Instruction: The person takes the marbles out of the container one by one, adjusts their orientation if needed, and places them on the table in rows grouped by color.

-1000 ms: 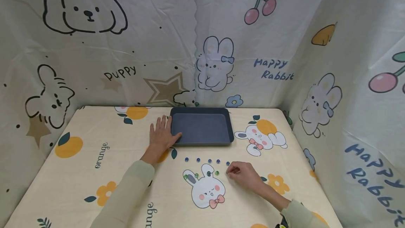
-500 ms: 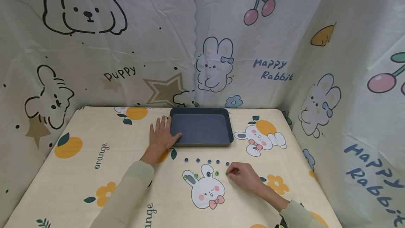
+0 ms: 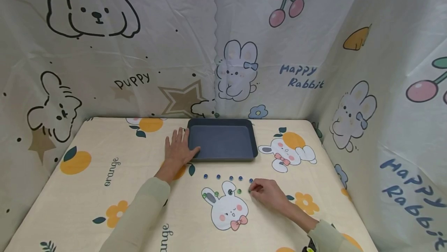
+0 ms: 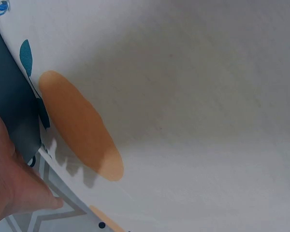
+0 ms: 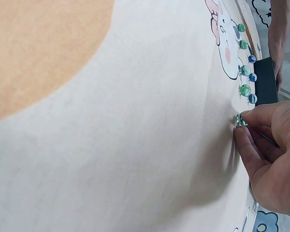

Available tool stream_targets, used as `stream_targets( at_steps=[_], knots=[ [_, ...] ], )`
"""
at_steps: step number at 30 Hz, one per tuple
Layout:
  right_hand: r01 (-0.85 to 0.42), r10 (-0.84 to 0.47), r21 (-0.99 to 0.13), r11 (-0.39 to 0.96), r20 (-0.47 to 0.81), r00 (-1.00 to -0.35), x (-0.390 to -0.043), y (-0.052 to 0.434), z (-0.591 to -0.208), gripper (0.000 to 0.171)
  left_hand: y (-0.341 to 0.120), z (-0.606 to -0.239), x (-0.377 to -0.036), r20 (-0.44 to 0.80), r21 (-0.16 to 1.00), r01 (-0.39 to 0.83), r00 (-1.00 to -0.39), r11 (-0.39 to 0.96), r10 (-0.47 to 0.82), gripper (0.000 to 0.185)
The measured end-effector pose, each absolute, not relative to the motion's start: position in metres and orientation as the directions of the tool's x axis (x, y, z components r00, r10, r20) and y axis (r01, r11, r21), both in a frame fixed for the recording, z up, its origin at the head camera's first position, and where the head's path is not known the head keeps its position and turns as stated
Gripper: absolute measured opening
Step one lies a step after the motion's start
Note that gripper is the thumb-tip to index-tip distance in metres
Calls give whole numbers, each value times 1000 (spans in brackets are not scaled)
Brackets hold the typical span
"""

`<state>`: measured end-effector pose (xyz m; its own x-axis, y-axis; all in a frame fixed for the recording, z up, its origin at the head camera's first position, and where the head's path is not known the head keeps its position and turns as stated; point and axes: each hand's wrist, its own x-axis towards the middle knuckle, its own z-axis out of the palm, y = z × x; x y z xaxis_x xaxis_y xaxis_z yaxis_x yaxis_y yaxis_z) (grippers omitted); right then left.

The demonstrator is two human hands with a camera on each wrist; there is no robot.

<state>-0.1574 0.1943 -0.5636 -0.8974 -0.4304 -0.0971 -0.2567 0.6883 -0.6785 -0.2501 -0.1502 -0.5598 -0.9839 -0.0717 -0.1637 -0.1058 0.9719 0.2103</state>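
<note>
My left hand [image 3: 177,151] lies with spread, straight fingers at the left edge of a dark grey rectangular tray [image 3: 223,143], its thumb over the front left corner. Between thumb and index finger, my right hand [image 3: 268,193] pinches a clear green marble [image 5: 240,119] at the table surface. That marble is at the right end of a row of green marbles [image 3: 239,191], partly covered by the fingertips. Behind this row, nearer the tray, runs a row of blue marbles [image 3: 218,176]. The rightmost blue marble [image 3: 251,181] sits just beside my right fingertips.
A cream cloth [image 3: 139,190] printed with rabbits, oranges and flowers covers the table. Patterned fabric walls [image 3: 167,50] rise at the back and sides, and the tray's far edge is close to the back wall.
</note>
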Motion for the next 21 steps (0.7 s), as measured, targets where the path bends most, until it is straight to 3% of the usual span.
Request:
stream_targets(
  at_steps=[21],
  knots=[
    [-268, -445, -681, 682, -96, -890, -158, 195, -566, 16, -151, -560, -250, -156, 211, -97, -986, 973, -64, 94]
  ],
)
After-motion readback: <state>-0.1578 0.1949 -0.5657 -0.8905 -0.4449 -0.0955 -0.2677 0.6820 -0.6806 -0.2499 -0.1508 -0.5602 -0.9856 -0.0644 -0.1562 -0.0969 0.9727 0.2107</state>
